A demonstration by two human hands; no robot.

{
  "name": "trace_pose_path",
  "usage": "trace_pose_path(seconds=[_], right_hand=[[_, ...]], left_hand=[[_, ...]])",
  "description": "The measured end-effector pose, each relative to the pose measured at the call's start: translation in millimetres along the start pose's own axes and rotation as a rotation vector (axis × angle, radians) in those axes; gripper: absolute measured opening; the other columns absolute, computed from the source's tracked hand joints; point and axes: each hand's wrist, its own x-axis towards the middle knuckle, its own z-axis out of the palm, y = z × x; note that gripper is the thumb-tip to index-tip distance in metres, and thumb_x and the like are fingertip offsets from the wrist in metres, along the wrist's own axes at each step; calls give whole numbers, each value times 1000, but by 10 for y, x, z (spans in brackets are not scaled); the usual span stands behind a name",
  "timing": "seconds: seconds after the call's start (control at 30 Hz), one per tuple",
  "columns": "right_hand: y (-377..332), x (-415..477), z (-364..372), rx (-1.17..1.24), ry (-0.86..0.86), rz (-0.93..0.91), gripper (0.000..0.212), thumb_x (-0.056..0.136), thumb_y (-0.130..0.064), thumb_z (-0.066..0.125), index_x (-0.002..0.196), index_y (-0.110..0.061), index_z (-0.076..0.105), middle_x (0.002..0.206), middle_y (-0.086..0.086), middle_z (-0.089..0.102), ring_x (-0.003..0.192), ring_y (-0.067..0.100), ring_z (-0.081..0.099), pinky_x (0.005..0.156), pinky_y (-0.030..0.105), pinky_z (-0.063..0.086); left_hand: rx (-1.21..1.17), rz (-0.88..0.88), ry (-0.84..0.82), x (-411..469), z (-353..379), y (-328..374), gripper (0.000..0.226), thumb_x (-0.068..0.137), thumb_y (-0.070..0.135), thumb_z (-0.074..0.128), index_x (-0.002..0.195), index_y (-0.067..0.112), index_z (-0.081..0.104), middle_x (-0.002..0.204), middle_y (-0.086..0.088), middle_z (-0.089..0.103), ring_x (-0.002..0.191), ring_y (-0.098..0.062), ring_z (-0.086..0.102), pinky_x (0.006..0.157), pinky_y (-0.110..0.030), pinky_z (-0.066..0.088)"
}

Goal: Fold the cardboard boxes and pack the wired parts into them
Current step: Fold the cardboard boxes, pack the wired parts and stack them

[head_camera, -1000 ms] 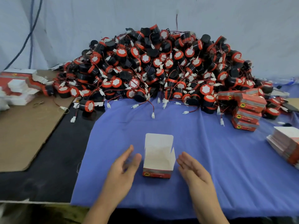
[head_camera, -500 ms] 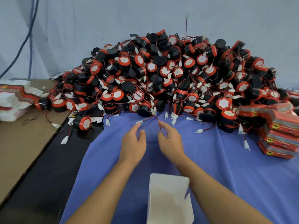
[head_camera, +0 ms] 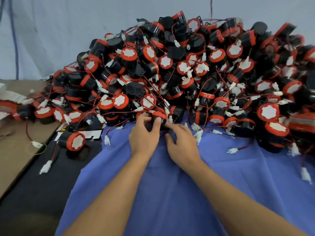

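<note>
My left hand (head_camera: 144, 138) grips a black round wired part with red ring (head_camera: 161, 116) at 12 o'clock. My right hand (head_camera: 183, 144) lies at 3 o'clock of it, fingers bent; whether it holds something I cannot tell.

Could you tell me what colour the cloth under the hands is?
The cloth is plain blue-violet, seen in the head view.
</note>
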Motion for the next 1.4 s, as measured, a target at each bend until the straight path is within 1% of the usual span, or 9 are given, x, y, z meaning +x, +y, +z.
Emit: trace_pose_path(seconds=[0.13,0.23,0.47,0.7,0.83,0.97,1.03,1.17,1.4], right_hand=[[15,-29,-29,81,-10,10,37,99,-14,55,132,-29,63,129,-15,64,128,7,50,105,23,40],[-32,-120,-83,158,15,33,28,101,-15,56,117,-36,63,112,-24,66,115,2,58,93,19,46],[-365,-698,-452,343,137,37,26,102,-19,61,102,-45,64,100,-33,69,98,-8,64,79,4,44],[-796,-1298,-1237,390,167,133,16,98,-25,67,113,-28,72,113,-20,70,110,-1,61,97,17,43],[-1047,-1702,-1642,537,92,176,14,99,-28,66,109,-34,74,98,-24,75,94,-9,65,76,7,48],[-1048,-2127,-1927,377,126,201,14,99,-26,65,104,-33,76,93,-14,73,84,1,62,73,17,45],[-1015,-2351,-2080,343,33,182,18,102,-25,61,97,-33,77,88,-15,73,75,-4,60,68,10,43],[-914,-2768,-2241,342,-226,238,23,90,-54,55,108,-49,69,106,-21,71,102,-5,63,83,12,47],[-643,-3099,-2127,565,-180,623,27,105,-36,52,93,-25,74,72,8,50,53,15,41,50,24,34]], left_hand=[[-79,27,-19,-38,-55,-22,46,81,47,84,111,27,56,108,21,63,105,-9,63,80,-20,50],[-94,55,-134,-164,-165,29,68,78,28,89,136,25,54,119,10,64,109,-6,60,89,-15,47],[-17,143,-173,-717,-632,287,45,78,25,88,115,37,67,119,13,66,111,-1,59,92,-16,48],[-220,211,-166,-1453,-1180,909,52,77,18,90,120,34,65,111,27,69,108,5,65,89,-11,51],[-261,255,-233,-1892,-1402,1218,54,77,13,89,121,32,63,113,25,69,108,5,64,89,-10,50],[-308,271,-299,-2305,-1583,1362,59,76,13,90,121,37,60,115,26,67,110,-1,66,91,-13,51],[-325,250,-285,-2465,-1642,1382,56,72,23,86,118,40,60,113,28,67,107,-3,68,90,-16,53],[-330,194,-244,-2686,-1695,1367,56,70,28,81,119,41,56,111,22,68,104,-7,69,91,-24,56],[-240,244,-278,-2908,-1689,1289,43,79,19,83,110,36,58,112,24,65,107,-6,66,93,-19,54]])
